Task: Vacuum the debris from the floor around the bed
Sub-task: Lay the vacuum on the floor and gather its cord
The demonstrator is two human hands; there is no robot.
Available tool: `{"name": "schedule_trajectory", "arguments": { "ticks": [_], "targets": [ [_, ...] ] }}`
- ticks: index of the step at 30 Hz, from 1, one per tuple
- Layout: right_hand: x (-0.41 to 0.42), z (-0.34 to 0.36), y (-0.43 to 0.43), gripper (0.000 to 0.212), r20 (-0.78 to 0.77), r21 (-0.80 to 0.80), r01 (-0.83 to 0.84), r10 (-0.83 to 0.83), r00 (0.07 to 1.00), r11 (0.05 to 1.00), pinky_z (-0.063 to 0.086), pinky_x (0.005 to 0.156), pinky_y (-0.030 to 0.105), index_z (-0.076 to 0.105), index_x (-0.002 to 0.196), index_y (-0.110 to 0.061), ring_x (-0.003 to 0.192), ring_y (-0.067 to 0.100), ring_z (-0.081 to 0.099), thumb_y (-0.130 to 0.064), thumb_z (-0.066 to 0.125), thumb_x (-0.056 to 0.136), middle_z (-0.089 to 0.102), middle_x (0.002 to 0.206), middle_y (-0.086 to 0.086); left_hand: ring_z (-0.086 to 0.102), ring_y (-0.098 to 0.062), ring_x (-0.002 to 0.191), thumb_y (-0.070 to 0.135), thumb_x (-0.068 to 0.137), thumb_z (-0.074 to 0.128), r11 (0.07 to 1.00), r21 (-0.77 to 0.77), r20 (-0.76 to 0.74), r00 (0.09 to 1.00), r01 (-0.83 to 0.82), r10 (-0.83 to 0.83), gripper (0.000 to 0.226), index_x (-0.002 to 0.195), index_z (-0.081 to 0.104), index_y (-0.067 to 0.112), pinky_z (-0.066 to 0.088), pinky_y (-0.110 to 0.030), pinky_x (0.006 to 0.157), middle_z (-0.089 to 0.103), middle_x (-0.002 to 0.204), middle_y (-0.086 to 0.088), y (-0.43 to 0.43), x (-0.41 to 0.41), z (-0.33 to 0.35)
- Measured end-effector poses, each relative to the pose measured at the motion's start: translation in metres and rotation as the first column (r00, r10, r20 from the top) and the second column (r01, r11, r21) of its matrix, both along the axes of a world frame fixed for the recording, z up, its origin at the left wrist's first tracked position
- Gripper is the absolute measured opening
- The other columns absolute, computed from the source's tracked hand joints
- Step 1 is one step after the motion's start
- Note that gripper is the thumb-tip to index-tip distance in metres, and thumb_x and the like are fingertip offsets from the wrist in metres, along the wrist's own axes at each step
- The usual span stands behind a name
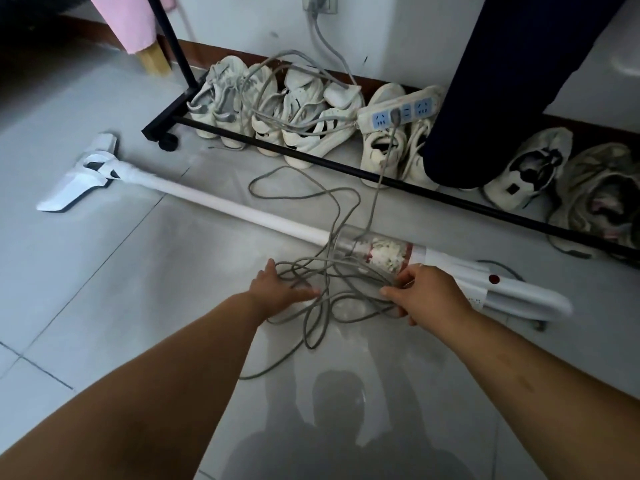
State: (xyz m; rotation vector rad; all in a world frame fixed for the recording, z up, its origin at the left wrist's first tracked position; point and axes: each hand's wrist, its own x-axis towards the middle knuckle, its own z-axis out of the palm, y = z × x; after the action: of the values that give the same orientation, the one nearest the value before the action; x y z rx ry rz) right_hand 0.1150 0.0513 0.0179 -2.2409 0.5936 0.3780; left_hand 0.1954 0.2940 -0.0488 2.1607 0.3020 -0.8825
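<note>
A white stick vacuum (242, 213) lies flat on the grey tiled floor, its floor head (81, 174) at the left and its handle (519, 292) at the right. Its clear dust cup (384, 252) holds pale debris. A grey power cord (329, 299) lies in a loose tangle in front of the vacuum. My left hand (277, 289) rests on the left side of the tangle with fingers extended. My right hand (426, 292) pinches cord loops at the right side, next to the dust cup.
A black garment rack base (346, 168) runs along the wall, with several pale sneakers (304, 112) lined up behind it. A white power strip (398, 110) lies on the shoes, plugged into a wall socket (320, 3). Dark hanging clothing (502, 81) reaches the floor at right.
</note>
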Motion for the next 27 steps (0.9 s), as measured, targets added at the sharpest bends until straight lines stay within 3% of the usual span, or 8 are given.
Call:
{"name": "schedule_trajectory", "arguments": {
  "ticks": [4,7,11,16,19,22,25,27],
  "targets": [
    [-0.002,-0.007,-0.005,0.023,-0.026,0.088,0.064,-0.061,0.998,0.994,0.058,0.054,0.032,0.059,0.079,-0.022,0.053,0.012,0.068,-0.034,0.077,0.075,0.069,0.063,0.0,-0.004,-0.031,0.155,0.064,0.061,0.085,0.955,0.141,0.051,0.962,0.26,-0.269,0.144,0.16,-0.009,0.02,0.011,-0.049,0.126,-0.001,0.169,-0.009,-0.013,0.01,-0.018],
    [-0.004,-0.015,-0.011,0.019,-0.048,0.13,0.117,-0.112,0.993,0.985,0.051,0.044,0.024,0.062,0.079,-0.017,0.048,0.01,0.066,-0.032,0.075,0.078,0.068,0.057,0.0,0.007,-0.033,0.154,0.065,0.059,0.086,0.894,0.219,0.05,0.911,0.39,-0.41,0.146,0.16,-0.01,0.023,0.017,-0.048,0.125,0.007,0.167,-0.011,-0.014,0.018,-0.025],
    [-0.003,-0.021,-0.016,0.017,-0.082,0.194,0.196,-0.183,0.98,0.961,0.051,0.048,0.025,0.063,0.08,-0.013,0.054,0.019,0.067,-0.028,0.068,0.085,0.068,0.059,0.005,0.023,-0.034,0.148,0.064,0.059,0.087,0.788,0.29,0.01,0.821,0.544,-0.571,0.143,0.161,-0.004,0.023,0.027,-0.045,0.121,0.021,0.161,-0.013,-0.019,0.013,-0.027],
    [0.004,-0.017,-0.011,0.022,-0.064,0.278,0.175,-0.164,0.984,0.944,0.057,0.054,0.031,0.062,0.079,-0.004,0.054,0.022,0.065,-0.022,0.06,0.091,0.068,0.063,0.01,0.06,-0.031,0.114,0.049,0.08,0.075,0.691,0.422,0.032,0.752,0.587,-0.658,0.071,0.131,0.043,0.012,0.046,-0.033,0.087,0.06,0.13,-0.012,-0.037,-0.014,-0.038],
    [0.007,-0.011,-0.011,0.02,-0.018,0.287,0.172,-0.175,0.984,0.942,0.056,0.051,0.028,0.061,0.082,-0.005,0.05,0.019,0.064,-0.021,0.058,0.093,0.067,0.063,0.01,0.061,-0.033,0.112,0.042,0.093,0.061,0.707,0.43,0.047,0.768,0.561,-0.639,0.044,0.121,0.055,0.009,0.044,-0.031,0.084,0.064,0.124,-0.016,-0.049,-0.004,-0.022],
    [0.013,-0.002,-0.015,0.017,0.068,0.286,0.194,-0.222,0.973,0.938,0.057,0.056,0.031,0.06,0.082,-0.011,0.05,0.018,0.066,-0.023,0.056,0.094,0.069,0.061,0.007,0.067,-0.033,0.098,0.031,0.098,0.055,0.812,0.331,0.145,0.825,0.48,-0.547,0.028,0.107,0.063,0.006,0.053,-0.033,0.082,0.069,0.109,-0.019,-0.057,0.027,0.019],
    [0.021,0.01,-0.018,0.019,0.181,0.354,0.234,-0.312,0.933,0.906,0.057,0.054,0.03,0.059,0.078,-0.014,0.047,0.016,0.064,-0.022,0.055,0.094,0.069,0.061,0.006,0.061,-0.02,0.056,0.024,0.101,0.051,0.919,0.123,0.254,0.883,0.375,-0.395,0.029,0.078,0.061,0.01,0.05,-0.023,0.051,0.068,0.07,-0.007,-0.062,0.059,0.077],
    [0.027,0.017,-0.018,0.015,0.258,0.423,0.242,-0.373,0.891,0.873,0.059,0.059,0.035,0.06,0.081,-0.016,0.053,0.02,0.065,-0.02,0.054,0.094,0.069,0.065,0.006,0.056,-0.012,0.045,0.018,0.099,0.05,0.97,-0.052,0.381,0.902,0.239,-0.202,0.03,0.072,0.061,0.01,0.045,-0.018,0.042,0.063,0.054,0.002,-0.067,0.077,0.116]
  ]
}}
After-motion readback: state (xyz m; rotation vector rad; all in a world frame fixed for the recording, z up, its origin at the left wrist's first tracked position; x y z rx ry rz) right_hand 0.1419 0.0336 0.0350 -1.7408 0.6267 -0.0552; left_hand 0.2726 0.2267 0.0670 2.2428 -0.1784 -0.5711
